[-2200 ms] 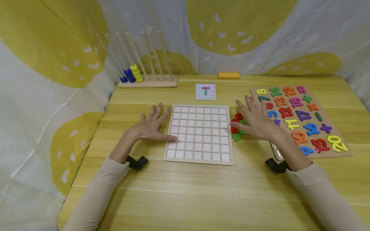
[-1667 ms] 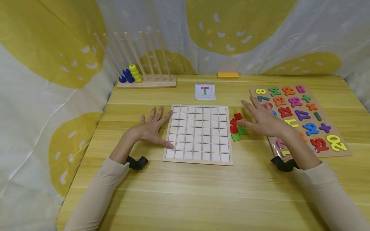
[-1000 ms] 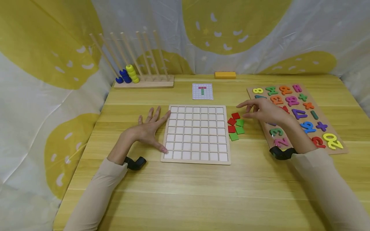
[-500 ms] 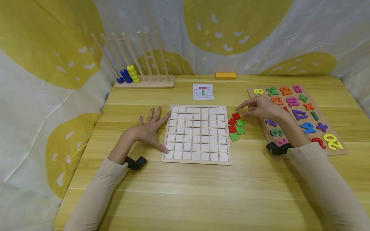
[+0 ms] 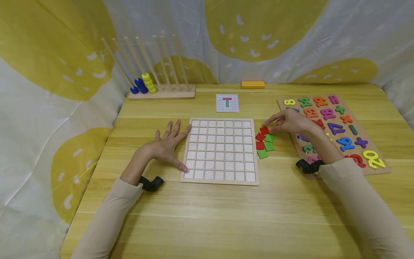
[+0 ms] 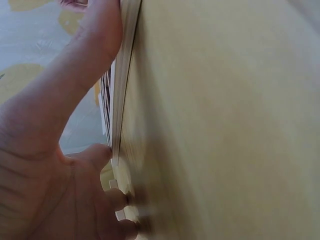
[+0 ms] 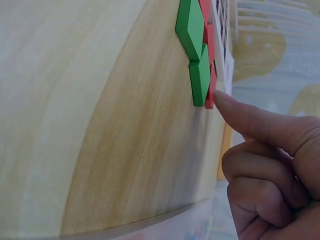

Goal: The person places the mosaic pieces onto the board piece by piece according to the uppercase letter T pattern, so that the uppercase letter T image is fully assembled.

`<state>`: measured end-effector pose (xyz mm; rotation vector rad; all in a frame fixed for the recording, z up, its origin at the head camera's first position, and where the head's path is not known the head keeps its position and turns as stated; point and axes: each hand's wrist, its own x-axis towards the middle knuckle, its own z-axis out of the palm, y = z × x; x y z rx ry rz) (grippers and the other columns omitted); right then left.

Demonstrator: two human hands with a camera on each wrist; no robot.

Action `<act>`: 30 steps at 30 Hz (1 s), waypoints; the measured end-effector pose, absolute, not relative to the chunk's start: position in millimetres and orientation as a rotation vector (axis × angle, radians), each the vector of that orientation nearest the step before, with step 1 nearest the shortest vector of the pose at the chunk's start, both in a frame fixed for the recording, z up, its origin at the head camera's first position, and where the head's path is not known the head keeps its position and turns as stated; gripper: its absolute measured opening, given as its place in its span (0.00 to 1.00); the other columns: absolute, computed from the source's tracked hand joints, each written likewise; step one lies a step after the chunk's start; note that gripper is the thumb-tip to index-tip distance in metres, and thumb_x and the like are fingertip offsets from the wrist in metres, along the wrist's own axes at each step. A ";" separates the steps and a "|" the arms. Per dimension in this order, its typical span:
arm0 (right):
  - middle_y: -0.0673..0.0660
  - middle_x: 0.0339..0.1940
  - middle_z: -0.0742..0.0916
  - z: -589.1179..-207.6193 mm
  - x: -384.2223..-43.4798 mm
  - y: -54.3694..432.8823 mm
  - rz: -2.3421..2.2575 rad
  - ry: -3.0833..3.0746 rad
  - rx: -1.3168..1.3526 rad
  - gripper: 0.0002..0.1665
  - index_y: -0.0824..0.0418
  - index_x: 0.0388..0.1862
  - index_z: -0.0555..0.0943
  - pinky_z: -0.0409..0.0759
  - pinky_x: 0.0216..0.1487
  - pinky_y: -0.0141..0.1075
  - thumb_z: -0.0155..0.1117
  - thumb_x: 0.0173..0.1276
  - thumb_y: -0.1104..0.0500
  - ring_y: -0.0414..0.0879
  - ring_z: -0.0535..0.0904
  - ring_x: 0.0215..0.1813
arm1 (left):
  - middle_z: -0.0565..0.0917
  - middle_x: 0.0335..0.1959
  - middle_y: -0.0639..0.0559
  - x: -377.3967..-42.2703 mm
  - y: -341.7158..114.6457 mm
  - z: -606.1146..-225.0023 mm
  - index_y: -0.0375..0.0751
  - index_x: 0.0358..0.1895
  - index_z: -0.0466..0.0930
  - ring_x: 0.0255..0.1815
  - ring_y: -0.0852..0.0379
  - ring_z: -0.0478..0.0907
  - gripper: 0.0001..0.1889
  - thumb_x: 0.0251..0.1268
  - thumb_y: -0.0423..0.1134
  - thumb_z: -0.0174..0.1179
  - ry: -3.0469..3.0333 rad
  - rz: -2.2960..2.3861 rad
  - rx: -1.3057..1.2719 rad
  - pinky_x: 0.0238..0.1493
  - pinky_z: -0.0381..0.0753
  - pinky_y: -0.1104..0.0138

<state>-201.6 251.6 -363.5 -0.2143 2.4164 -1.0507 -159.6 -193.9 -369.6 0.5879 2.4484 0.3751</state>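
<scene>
- The square wooden board with a grid of white cells (image 5: 220, 151) is laid on the light wood-grain table (image 5: 210, 219) between the hands, seemingly so that both can reach it.
- Its left side appears to be steadied by the left hand (image 5: 168, 145): the fingers are spread wide, the thumb is rested on the rim close to the near corner, the index fingertip is set farther up the same edge, and nothing is grasped.
- The farthest thin red square tile (image 5: 264, 130) is bracketed by the thumb and index finger of the right hand (image 5: 290, 121), its other fingers tucked in; whether it is pinched cannot be told.
- Two more red tiles (image 5: 260, 145) and three green square tiles (image 5: 269, 146) are clustered just beside the board's right edge, presumably for easy reach.
- The small white gridded card with a red-and-green T (image 5: 227, 103) is placed beyond the board, likely so that it can be seen.
</scene>
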 end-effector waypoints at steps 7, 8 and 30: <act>0.44 0.13 0.64 -364.5 -203.7 251.7 -1.021 2.405 -0.186 0.21 0.63 0.60 0.86 0.55 0.24 0.34 0.73 0.70 0.59 0.39 0.54 0.20 | 0.17 0.83 0.37 -159.8 -194.0 -369.7 0.56 0.85 0.25 0.82 0.33 0.11 0.78 0.42 0.67 0.80 2.447 0.374 0.592 0.72 0.20 0.24; 0.44 0.13 0.64 -364.8 -203.9 251.8 -1.016 2.408 -0.185 0.21 0.63 0.59 0.86 0.54 0.24 0.34 0.73 0.70 0.59 0.40 0.54 0.20 | 0.17 0.83 0.38 -159.9 -193.9 -369.7 0.56 0.85 0.25 0.82 0.33 0.11 0.78 0.42 0.68 0.80 2.447 0.373 0.592 0.72 0.20 0.24; 0.46 0.15 0.66 -368.8 -211.0 245.4 -0.965 2.433 -0.129 0.18 0.63 0.54 0.86 0.58 0.25 0.33 0.76 0.67 0.59 0.42 0.61 0.22 | 0.16 0.83 0.38 -160.5 -194.4 -371.5 0.56 0.85 0.24 0.82 0.33 0.11 0.78 0.42 0.68 0.79 2.449 0.369 0.593 0.72 0.20 0.24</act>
